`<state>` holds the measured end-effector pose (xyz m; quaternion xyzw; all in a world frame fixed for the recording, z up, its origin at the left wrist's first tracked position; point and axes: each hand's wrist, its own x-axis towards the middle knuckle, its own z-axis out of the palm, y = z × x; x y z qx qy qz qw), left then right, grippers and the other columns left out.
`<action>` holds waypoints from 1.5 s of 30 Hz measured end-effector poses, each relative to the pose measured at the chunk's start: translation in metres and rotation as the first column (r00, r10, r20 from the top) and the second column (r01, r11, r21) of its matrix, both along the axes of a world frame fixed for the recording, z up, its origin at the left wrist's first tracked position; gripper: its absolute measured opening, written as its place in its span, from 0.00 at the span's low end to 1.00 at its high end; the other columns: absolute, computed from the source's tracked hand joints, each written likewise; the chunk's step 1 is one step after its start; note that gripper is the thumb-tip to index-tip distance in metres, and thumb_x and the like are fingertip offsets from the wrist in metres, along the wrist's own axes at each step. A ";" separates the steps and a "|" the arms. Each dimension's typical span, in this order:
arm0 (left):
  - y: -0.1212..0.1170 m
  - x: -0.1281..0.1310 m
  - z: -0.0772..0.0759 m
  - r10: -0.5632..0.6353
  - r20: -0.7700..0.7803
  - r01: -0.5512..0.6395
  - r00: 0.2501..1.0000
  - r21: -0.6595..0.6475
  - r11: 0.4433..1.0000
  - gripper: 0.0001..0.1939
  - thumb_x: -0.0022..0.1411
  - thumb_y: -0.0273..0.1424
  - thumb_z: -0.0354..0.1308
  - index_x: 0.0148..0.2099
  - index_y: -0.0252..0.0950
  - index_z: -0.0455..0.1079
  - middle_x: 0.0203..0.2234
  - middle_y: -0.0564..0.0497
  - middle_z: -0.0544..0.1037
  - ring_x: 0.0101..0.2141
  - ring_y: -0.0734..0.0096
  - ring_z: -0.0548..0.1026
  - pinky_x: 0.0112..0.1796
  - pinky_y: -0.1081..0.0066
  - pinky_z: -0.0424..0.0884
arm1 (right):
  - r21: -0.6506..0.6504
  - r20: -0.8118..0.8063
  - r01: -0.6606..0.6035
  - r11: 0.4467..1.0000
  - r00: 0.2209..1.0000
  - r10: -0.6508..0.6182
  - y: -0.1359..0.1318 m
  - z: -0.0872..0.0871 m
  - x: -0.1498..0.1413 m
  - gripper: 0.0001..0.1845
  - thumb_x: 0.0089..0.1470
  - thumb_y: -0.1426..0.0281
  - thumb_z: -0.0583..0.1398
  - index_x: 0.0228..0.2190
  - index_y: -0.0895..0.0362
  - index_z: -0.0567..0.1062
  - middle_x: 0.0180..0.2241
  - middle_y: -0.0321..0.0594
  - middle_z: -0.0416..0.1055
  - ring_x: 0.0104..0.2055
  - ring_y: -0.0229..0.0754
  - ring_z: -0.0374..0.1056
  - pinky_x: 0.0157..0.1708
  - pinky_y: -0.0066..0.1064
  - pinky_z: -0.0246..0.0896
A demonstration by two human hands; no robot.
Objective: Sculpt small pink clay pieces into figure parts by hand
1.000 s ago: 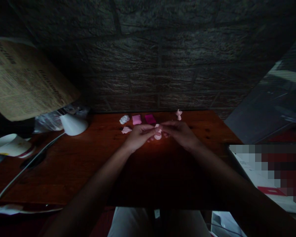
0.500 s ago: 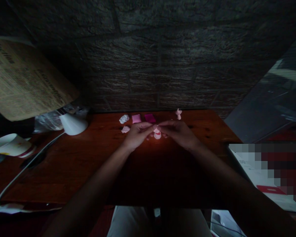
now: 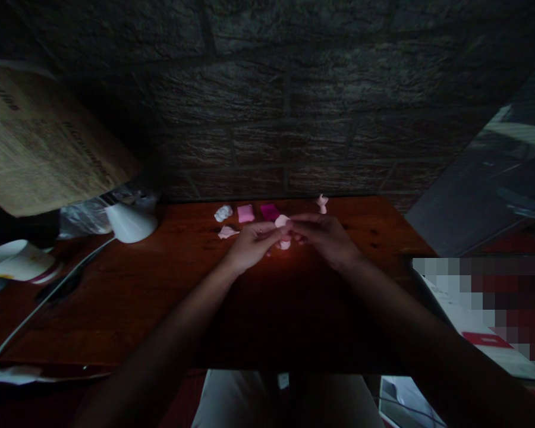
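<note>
My left hand point(image 3: 251, 245) and my right hand point(image 3: 324, 236) meet over the table, fingertips pinched on a thin, pale pink piece of modelling clay point(image 3: 282, 220). Just below the fingers shows another pale pink piece point(image 3: 285, 244); whether it is held or resting on the table I cannot tell. Left of my left hand lies a crumpled pale pink piece point(image 3: 227, 232). Beyond the hands are a white lump point(image 3: 223, 213), a pink square block point(image 3: 245, 213) and a magenta square point(image 3: 270, 211). A small pale pink shaped piece point(image 3: 322, 203) stands behind my right hand.
A lamp with a newsprint-patterned shade point(image 3: 49, 142) and white base point(image 3: 131, 224) stands left, its white cord point(image 3: 49, 312) crossing the wooden table point(image 3: 151, 285). A paper cup point(image 3: 20, 261) lies near it. A brick-patterned wall point(image 3: 267, 131) bounds the back; a white box point(image 3: 463, 327) is at right.
The pale pink piece between my fingertips now shows a broader, rounded face above them. My fingers have shifted slightly around it, covering more of the piece below.
</note>
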<state>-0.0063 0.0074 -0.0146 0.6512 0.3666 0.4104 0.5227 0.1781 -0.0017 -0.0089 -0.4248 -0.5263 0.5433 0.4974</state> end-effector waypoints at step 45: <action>0.021 -0.015 -0.028 0.012 -0.343 0.098 0.939 0.303 0.948 0.10 0.60 0.32 0.67 0.43 0.34 0.79 0.33 0.50 0.83 0.29 0.72 0.74 0.32 0.72 0.68 | 0.034 0.418 -0.063 0.997 0.907 0.043 0.008 -0.010 0.009 0.10 0.56 0.65 0.65 0.35 0.57 0.84 0.27 0.39 0.78 0.26 0.38 0.70 0.28 0.28 0.64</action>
